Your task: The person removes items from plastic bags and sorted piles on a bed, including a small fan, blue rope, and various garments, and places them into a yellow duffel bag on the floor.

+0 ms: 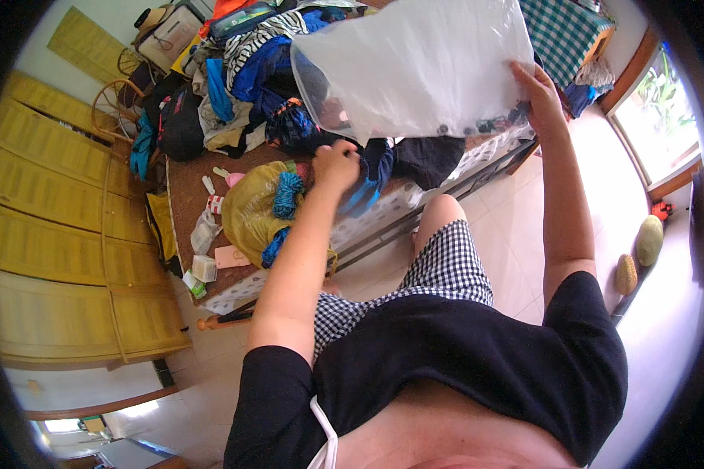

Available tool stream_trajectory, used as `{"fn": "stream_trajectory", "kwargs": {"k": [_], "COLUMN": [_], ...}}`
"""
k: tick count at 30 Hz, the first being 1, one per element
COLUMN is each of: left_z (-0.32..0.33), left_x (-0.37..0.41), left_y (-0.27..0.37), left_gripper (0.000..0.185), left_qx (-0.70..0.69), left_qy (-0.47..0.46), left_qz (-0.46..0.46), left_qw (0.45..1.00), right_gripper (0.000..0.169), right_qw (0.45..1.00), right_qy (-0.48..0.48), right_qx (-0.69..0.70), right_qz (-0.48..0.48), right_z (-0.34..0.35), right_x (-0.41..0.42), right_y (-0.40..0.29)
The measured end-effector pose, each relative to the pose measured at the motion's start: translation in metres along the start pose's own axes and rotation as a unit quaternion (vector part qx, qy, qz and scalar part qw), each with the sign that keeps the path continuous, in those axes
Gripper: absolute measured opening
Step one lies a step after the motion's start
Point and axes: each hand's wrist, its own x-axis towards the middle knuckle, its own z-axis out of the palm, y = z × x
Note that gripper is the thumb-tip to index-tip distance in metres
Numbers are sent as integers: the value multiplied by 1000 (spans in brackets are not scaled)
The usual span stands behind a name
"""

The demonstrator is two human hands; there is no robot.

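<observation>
My right hand grips the right edge of a large translucent plastic bag, thumb on the near face. The bag hangs broad and lifted over a pile of clothes. Below its lower left corner is my left hand, its fingers curled and partly hidden. Whether it holds something cannot be told. Close beside it lies a dark garment with blue stripes, blurred at its lower end. Just left of that hand, a coiled teal cord rests on an olive-yellow fabric bag.
The clothes cover much of a bed with a brown mat. Near its left corner sit a pink phone-like item and a clear plastic box. Yellow cabinets stand left; a checked cloth covers a table at upper right.
</observation>
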Motion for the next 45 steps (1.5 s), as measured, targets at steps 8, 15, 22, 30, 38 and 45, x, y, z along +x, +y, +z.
{"fn": "stream_trajectory", "kwargs": {"k": [8,15,22,30,38,45], "left_z": [14,-22,-20,-27,-9,-30], "left_x": [-44,-45,-49,-50,-41,-48], "left_y": [49,24,-11,-36,-41,-23], "left_gripper": [47,43,53,17,28,26], "left_qx": [198,24,-88,-6,46,72], "left_qy": [-123,57,162,-1,-11,-86], "left_qz": [-55,-13,80,-39,-6,-82], "left_qw": [971,998,979,999,999,990], "right_gripper": [29,27,36,35,36,37], "right_qw": [998,993,954,855,861,898], "right_qy": [-33,-94,-202,-358,-349,-298], "right_qx": [-46,-72,-216,-367,-356,-309], "right_qz": [41,11,-55,-76,-96,-97], "right_z": [22,54,150,244,258,248], "right_x": [-27,-22,1,6,12,20], "right_y": [5,-8,-65,-70,-54,-53]}}
